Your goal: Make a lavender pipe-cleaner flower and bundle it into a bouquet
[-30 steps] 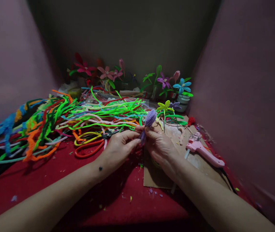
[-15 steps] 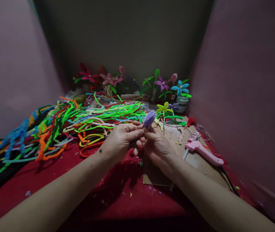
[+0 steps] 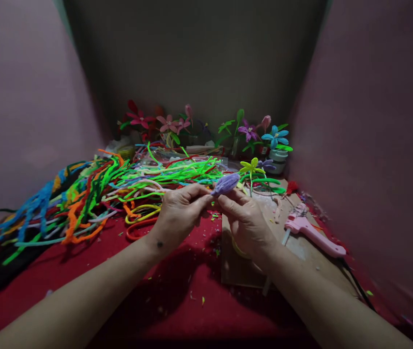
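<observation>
A purple pipe-cleaner flower bud point(image 3: 227, 183) is held up between my hands, tilted with its tip to the upper right. My left hand point(image 3: 182, 208) pinches its narrow base between thumb and fingers. Just under the bud, my right hand point(image 3: 244, 215) has its thumb and fingers closed against it; the exact contact is partly hidden. Behind the bud stands a yellow pipe-cleaner flower point(image 3: 252, 167) on a thin stem. A heap of colourful pipe cleaners point(image 3: 191, 169), mostly bright green, lies beyond my left hand.
At right a pink glue gun point(image 3: 315, 235) rests on a cardboard sheet point(image 3: 238, 271). Finished flowers, including a blue flower point(image 3: 275, 137) above a white jar point(image 3: 278, 160), line the back. Small scraps dot the red cloth point(image 3: 177, 300). Pink walls point(image 3: 369, 145) flank both sides.
The purple bud has tipped from nearly upright toward the right. My hands have spread slightly apart, and the left fingers now sit at its base. The whole view has shifted a little.
</observation>
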